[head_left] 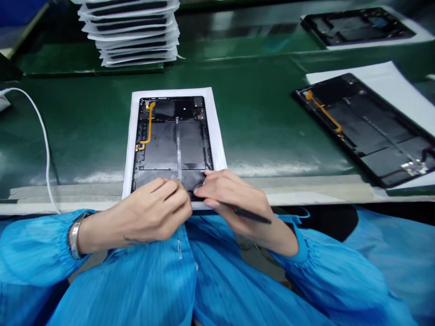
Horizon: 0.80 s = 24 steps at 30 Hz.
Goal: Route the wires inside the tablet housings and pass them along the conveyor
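An opened tablet (163,145) with its inner side up lies on a white sheet (217,145) at the bench's front edge. An orange flex cable (150,124) runs down its left part, and a grey strip (178,149) crosses the middle. My left hand (152,210) is closed over the tablet's lower end; whatever its fingertips pinch is hidden. My right hand (234,197) grips a slim black tool (248,213), perhaps tweezers, whose tail end sticks out below the palm. Its fingers touch the tablet's lower right corner, close to the left fingertips. Thin dark wires show between the hands.
A second opened tablet (370,131) lies slanted on white paper at right, with another tablet (360,27) behind it. Stacked devices between white sheets (136,34) stand at back left. A white cable (44,131) hangs over the green bench's (258,108) left front edge.
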Available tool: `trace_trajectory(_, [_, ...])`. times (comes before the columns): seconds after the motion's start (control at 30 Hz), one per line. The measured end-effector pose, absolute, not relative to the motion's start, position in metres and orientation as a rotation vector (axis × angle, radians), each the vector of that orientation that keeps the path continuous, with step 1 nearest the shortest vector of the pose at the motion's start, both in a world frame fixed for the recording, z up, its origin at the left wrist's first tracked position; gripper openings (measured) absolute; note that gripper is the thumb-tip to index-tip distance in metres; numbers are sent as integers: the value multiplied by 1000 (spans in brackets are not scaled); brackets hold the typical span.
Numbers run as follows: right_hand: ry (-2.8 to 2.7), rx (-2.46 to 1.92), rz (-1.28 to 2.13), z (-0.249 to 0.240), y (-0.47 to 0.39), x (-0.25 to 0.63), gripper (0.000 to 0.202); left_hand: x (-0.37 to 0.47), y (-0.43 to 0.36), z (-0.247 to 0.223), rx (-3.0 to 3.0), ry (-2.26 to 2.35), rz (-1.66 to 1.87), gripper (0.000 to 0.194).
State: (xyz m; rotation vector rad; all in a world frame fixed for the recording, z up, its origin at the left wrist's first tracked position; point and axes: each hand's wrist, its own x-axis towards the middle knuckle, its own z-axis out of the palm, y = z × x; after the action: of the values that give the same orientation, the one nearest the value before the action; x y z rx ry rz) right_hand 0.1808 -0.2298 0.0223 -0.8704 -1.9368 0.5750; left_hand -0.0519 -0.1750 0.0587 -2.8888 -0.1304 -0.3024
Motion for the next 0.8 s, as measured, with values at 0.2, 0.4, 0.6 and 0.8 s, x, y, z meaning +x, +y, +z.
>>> trace_trajectory(0.2, [-1593, -1185, 446, 20, -236, 197, 20, -58, -178, 39, -2993, -393, -666, 22])
trace_trajectory(0.4, [-1806, -1111, 435, 21, -233, 196, 14, -58, -183, 30, -3020, -466, -726, 23])
trace_trajectory(0.6, [-1678, -1094, 513, 20, -237, 196, 19, -64, -179, 35, -3187, -605, -881, 25])
trace_trajectory(0.8, [-1646, -1080, 467, 21, -239, 189, 21, -63, -175, 38, -3130, -594, -725, 25])
